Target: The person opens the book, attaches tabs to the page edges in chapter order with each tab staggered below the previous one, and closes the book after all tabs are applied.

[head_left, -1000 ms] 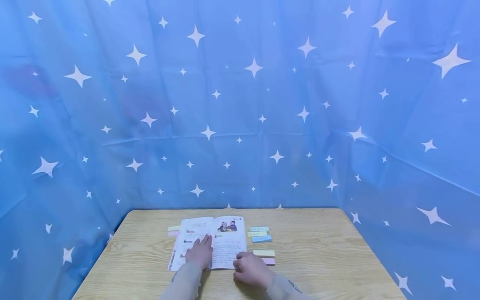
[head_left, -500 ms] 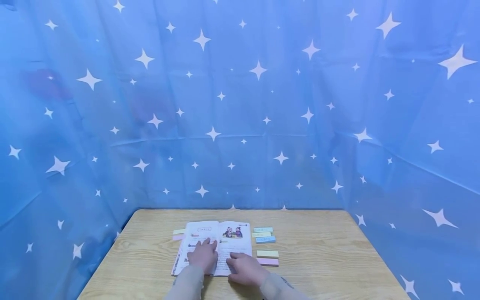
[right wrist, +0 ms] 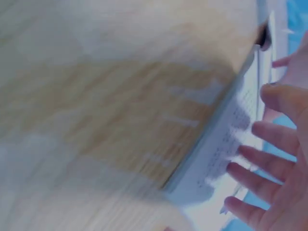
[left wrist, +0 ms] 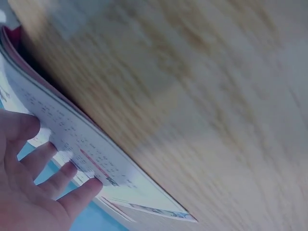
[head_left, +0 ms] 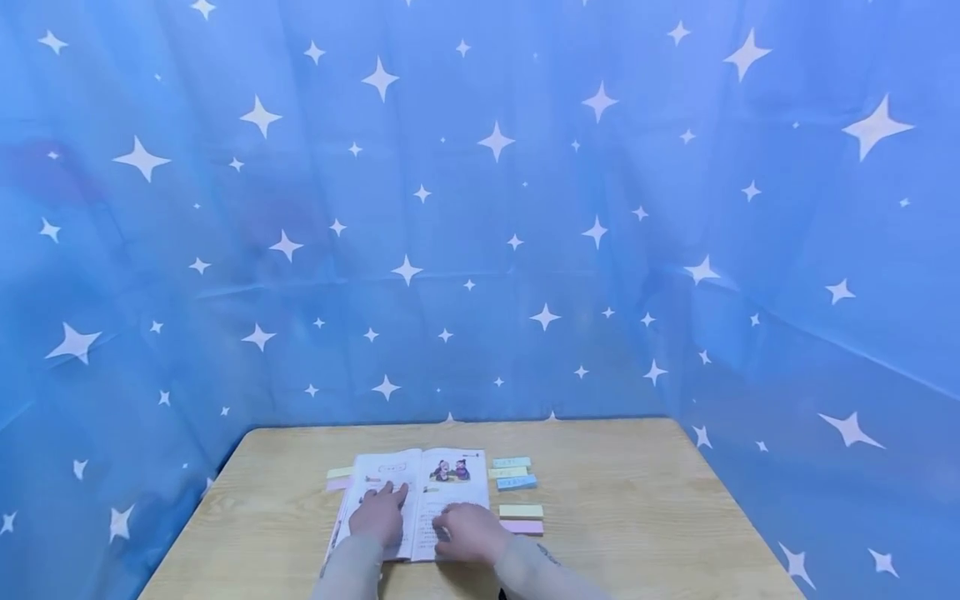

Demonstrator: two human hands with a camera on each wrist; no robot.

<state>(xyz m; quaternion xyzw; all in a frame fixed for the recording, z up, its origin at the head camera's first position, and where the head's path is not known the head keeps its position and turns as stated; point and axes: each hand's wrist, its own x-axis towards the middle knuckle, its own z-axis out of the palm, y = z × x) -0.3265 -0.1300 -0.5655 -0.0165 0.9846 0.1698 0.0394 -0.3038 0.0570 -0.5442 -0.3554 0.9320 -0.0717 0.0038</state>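
An open book (head_left: 472, 493) lies on the wooden table, with printed text on both pages and a drawing of two figures at the top of the right page. My left hand (head_left: 377, 518) rests on the left page, its fingers spread. In the left wrist view, the fingertips of that hand (left wrist: 43, 180) meet the paper. Over the lower right page is my right hand (head_left: 471, 533), covering part of the text. The right wrist view shows this hand (right wrist: 272, 168) with fingers apart and nothing between them, close over the page.
Yellow and pink tabs (head_left: 340, 478) stick out of the book's left edge. Right of it lie several labelled sticky strips (head_left: 516, 482), and nearer me a yellow pad (head_left: 521, 511) and a pink pad (head_left: 522, 527). A blue star-patterned curtain (head_left: 480, 208) surrounds the table (head_left: 622, 500).
The book has slid slightly toward me, its tabs moving along with it. My right hand has shifted left from the book's edge onto the right page. The head view has swayed sideways.
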